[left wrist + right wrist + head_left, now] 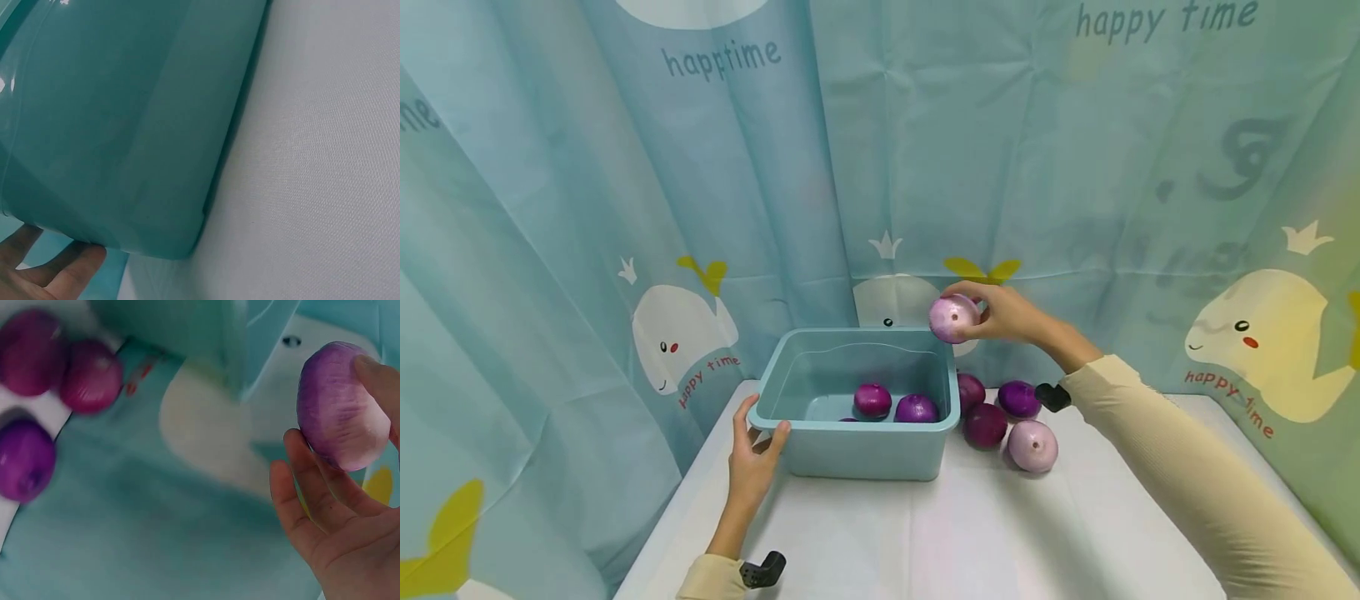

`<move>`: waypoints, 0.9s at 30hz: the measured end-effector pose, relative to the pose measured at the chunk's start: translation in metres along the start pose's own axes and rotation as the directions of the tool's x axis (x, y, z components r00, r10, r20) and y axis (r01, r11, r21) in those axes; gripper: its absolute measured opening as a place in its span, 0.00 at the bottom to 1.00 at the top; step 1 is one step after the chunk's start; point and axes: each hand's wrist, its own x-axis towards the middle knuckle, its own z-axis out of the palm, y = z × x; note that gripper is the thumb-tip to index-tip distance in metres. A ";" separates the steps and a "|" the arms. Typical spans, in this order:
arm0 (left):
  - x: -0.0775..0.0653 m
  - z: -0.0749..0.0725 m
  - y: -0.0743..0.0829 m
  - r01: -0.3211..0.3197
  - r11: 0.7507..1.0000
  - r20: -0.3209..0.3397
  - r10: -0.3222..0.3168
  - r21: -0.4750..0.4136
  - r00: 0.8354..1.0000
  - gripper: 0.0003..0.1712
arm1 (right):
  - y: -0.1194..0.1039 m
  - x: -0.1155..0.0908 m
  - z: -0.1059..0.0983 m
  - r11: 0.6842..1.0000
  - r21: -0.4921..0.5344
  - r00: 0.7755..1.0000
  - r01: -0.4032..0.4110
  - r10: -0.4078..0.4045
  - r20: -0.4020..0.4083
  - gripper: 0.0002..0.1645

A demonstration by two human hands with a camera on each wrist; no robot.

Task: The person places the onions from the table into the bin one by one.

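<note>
My right hand [1000, 312] holds a pale purple onion [951, 320] between thumb and fingers, above the right back corner of a blue-green plastic bin [865, 454]. Seen from the right wrist, the thumb lies on top of this onion [337, 406] and fingers support it from below. At the bin's left front corner, my left hand [752, 467] grips the rim, its thumb at the front. The left wrist view has its fingertips against the bin wall [137, 125]. Inside the bin lie a dark red onion [872, 401] and a purple onion [916, 409]; the front wall mostly hides another.
Right of the bin, several onions rest on the white table [985, 533]: a pale one [1033, 446] in front, a dark red one [986, 426], a purple one [1018, 399], and one partly behind the bin. A whale-print curtain [925, 167] hangs behind.
</note>
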 end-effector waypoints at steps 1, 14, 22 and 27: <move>0.000 0.000 0.000 -0.001 1.000 0.000 0.001 0.000 1.000 0.42 | -0.003 0.005 0.005 1.000 0.007 1.000 0.013 -0.013 0.005 0.38; 0.000 0.001 0.000 0.003 1.000 -0.001 -0.003 -0.007 1.000 0.42 | -0.043 0.056 0.070 0.992 0.093 0.993 0.080 -0.087 0.082 0.37; 0.000 0.001 -0.001 0.003 1.000 0.000 -0.003 -0.007 1.000 0.43 | -0.059 0.068 0.093 0.996 0.072 0.988 0.049 -0.059 0.145 0.34; 0.000 0.000 0.000 -0.002 1.000 0.000 0.002 0.001 1.000 0.43 | -0.061 0.069 0.098 0.995 0.092 0.986 0.037 -0.051 0.160 0.34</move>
